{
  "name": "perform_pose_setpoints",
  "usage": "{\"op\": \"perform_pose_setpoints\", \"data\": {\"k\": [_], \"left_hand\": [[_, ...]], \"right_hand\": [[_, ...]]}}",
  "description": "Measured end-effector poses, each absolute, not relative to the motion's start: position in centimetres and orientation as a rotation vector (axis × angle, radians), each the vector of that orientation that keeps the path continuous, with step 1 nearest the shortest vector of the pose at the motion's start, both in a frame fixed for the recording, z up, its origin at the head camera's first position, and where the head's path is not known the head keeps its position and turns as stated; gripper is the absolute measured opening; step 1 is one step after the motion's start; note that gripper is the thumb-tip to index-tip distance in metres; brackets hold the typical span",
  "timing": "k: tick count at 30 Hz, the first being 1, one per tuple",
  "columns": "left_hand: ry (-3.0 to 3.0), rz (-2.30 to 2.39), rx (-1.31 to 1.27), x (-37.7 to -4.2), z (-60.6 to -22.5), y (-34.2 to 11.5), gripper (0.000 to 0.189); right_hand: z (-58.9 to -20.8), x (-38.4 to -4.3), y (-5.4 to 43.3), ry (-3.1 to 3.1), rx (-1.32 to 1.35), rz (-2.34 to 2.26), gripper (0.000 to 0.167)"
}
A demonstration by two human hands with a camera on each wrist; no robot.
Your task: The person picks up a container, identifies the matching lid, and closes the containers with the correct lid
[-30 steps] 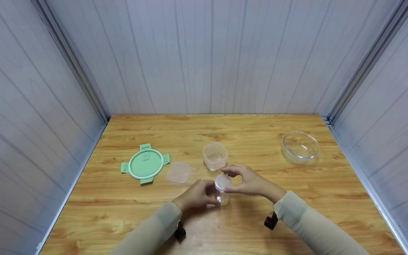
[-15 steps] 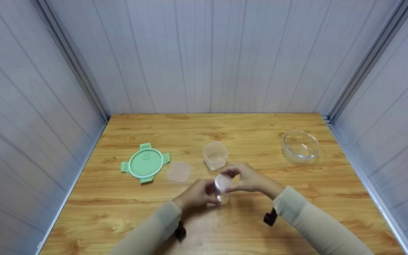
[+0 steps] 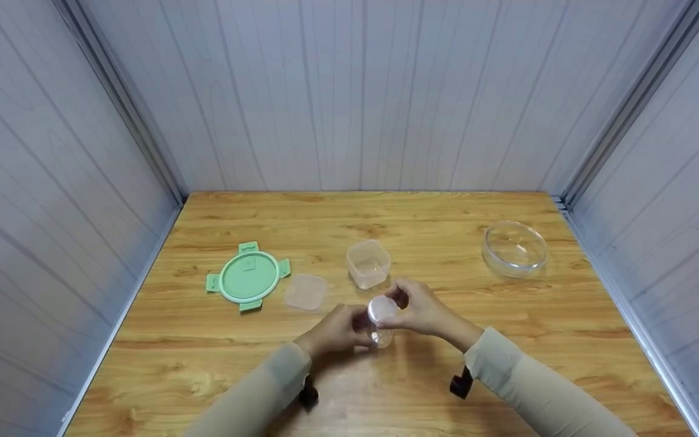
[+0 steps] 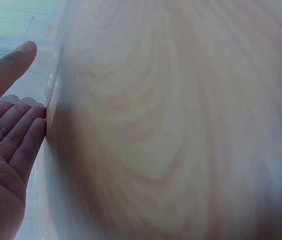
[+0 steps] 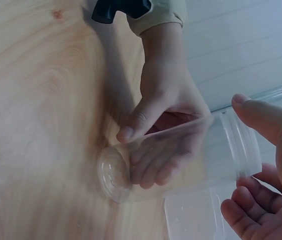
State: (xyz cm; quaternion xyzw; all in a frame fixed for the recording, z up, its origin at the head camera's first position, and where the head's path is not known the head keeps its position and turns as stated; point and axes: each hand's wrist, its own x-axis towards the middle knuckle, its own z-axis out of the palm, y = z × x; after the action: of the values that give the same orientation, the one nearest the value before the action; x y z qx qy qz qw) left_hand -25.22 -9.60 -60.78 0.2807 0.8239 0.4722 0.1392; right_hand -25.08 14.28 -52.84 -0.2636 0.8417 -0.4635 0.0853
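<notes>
A clear plastic jar [image 5: 176, 155] stands upright on the wooden table, with a translucent white screw lid [image 3: 382, 309] on its top. My left hand [image 3: 338, 329] grips the jar's body from the left, thumb on the near side and fingers behind it. In the left wrist view the jar's base [image 4: 51, 75] shows right at the table. My right hand [image 3: 420, 308] holds the lid by its rim between thumb and fingers. The right wrist view shows its thumb [image 5: 261, 117] on one side of the lid and curled fingertips at the other.
Just behind the jar stands a square translucent container [image 3: 368, 267]. To the left lie a square translucent lid [image 3: 306, 292] and a round green lid [image 3: 249, 277] with clip flaps. A clear glass bowl [image 3: 514, 252] sits at the back right. Panel walls enclose the table.
My right hand has turned around the lid, its thumb shifting left across the near rim and its fingers following the far side. My left hand keeps its grip on the jar.
</notes>
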Motion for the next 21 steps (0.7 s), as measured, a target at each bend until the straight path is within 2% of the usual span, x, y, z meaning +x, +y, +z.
{"op": "perform_pose_setpoints", "data": {"k": [7, 21], "left_hand": [[2.383, 1.373, 0.831, -25.5, -60.6, -9.5, 0.034], [2.388, 1.348, 0.821, -25.3, -60.7, -9.6, 0.03]], "right_hand": [[-53.3, -24.6, 13.9, 2.58, -0.733, -1.422, 0.052], [-53.3, -23.8, 13.7, 2.688, -0.676, -1.332, 0.049]]}}
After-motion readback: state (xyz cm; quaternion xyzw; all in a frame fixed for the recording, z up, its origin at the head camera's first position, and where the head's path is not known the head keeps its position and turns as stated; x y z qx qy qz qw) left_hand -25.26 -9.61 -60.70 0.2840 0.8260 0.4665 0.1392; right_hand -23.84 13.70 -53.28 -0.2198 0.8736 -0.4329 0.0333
